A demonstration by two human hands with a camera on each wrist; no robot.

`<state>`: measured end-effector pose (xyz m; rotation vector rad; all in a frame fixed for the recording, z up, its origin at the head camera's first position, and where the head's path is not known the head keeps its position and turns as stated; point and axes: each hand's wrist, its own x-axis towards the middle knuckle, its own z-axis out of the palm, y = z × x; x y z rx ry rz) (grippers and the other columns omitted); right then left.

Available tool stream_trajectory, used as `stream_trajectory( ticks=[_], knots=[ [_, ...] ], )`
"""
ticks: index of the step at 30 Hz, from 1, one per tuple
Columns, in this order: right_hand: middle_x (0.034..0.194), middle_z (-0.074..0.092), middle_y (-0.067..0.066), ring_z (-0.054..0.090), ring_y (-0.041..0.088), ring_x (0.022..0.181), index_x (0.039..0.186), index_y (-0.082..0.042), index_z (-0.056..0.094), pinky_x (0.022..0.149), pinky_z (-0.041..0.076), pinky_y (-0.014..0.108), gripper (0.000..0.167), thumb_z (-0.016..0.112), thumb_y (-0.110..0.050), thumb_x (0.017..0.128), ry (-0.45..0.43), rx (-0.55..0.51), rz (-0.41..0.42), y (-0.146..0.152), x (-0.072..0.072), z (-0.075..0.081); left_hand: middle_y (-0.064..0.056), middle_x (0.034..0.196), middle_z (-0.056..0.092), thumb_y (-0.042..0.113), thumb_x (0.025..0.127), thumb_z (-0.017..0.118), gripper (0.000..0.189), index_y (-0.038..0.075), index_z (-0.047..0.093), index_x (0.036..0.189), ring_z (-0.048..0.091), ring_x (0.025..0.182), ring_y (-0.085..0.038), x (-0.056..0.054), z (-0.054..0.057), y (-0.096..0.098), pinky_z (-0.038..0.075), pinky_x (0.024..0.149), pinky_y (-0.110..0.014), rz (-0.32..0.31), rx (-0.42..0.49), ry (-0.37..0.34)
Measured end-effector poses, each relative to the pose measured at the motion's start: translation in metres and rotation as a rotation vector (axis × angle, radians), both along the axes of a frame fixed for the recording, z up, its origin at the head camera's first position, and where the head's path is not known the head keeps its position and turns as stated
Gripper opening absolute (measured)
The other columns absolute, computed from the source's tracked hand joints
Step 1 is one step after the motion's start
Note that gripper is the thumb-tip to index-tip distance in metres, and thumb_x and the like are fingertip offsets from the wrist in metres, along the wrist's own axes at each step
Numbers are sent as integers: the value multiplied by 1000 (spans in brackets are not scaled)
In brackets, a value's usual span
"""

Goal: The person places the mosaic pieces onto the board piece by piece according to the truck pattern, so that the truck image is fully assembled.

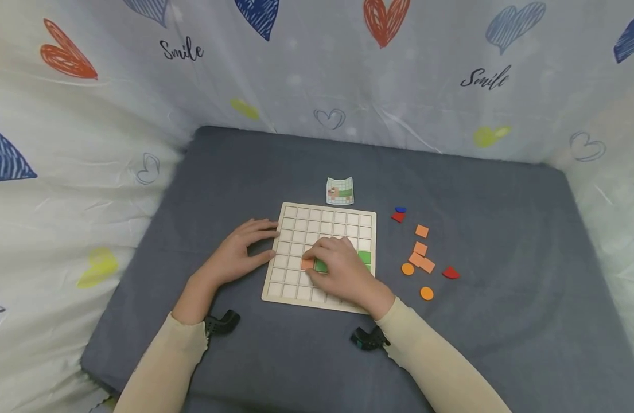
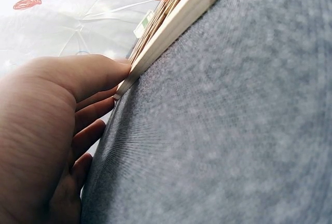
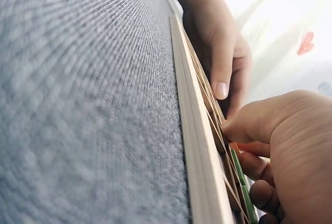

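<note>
A wooden grid board (image 1: 317, 304) lies on the grey cloth, slightly turned. Over its middle is my right hand (image 1: 342, 272), thumb and curled fingers at an orange square tile (image 1: 307, 264) that sits at a grid cell; the hand covers part of the board. Green square tiles (image 1: 365, 257) fill cells to the right of it, partly hidden under the hand. My left hand (image 1: 236, 255) touches the board's left edge with thumb and fingers extended, and the left wrist view shows its thumb (image 2: 101, 73) against the wooden rim.
Behind the board lies a small pattern card (image 1: 339, 191). To the right are several loose orange squares (image 1: 422, 231), two orange discs (image 1: 427, 293), a red piece (image 1: 451, 273), and another red piece (image 1: 398, 217) touching a blue piece (image 1: 400, 210). A printed curtain (image 1: 296, 74) hangs behind the table.
</note>
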<state>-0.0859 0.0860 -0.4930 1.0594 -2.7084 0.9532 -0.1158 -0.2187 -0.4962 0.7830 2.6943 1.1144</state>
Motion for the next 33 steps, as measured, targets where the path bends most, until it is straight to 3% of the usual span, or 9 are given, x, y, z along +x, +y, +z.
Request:
stream_trajectory(
  ticks=[33],
  knots=[
    [109, 70, -6, 64, 14, 95, 116, -18, 82, 82, 50, 35, 16, 80, -21, 100, 59, 2, 10, 6, 6, 2, -8, 163, 55, 27, 102, 83, 50, 12, 70, 148, 38, 159, -34, -1, 0, 3, 18, 139, -50, -11, 6, 23]
  ],
)
